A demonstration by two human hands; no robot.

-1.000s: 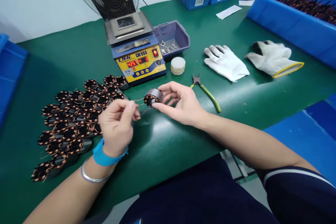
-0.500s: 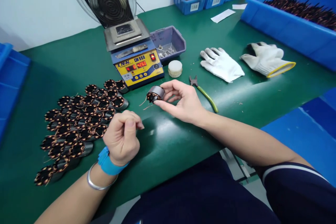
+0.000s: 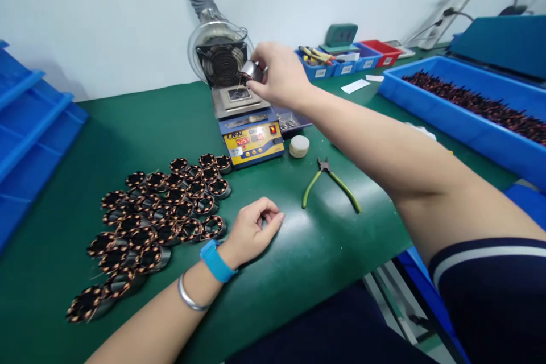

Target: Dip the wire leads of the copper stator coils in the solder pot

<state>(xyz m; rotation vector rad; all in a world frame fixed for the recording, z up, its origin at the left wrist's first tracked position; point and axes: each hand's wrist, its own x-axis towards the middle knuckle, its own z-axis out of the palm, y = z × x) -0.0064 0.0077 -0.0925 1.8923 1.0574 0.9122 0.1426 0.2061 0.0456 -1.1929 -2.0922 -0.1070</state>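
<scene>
My right hand [image 3: 279, 75] grips a stator [image 3: 251, 71], a dark metal ring with copper windings, between thumb and fingers. It holds the stator above the square opening of the solder pot [image 3: 239, 94], its winding side tilted down. Thin wire ends hang from it; whether they touch the solder I cannot tell. My left hand [image 3: 255, 231] lies on the green table with curled fingers, thumb against the fingertips, and nothing shows in it. Beside it, to the left, several wound stators [image 3: 181, 210] stand grouped together. Green-handled cutting pliers [image 3: 326, 173] lie spread to its right.
A round white container [image 3: 299, 146] stands near the solder pot, in front of a purple tray [image 3: 294, 120] of metal scraps. Behind the pot is a fume hood [image 3: 222, 65] with a hose. Right: a large blue bin [image 3: 452, 103] of dark copper parts. Left: blue bins [image 3: 32, 125].
My right hand has carried the stator up and away from me to above the solder pot. My left hand has lowered to the table. The camera view has lifted, and the pliers' second handle shows.
</scene>
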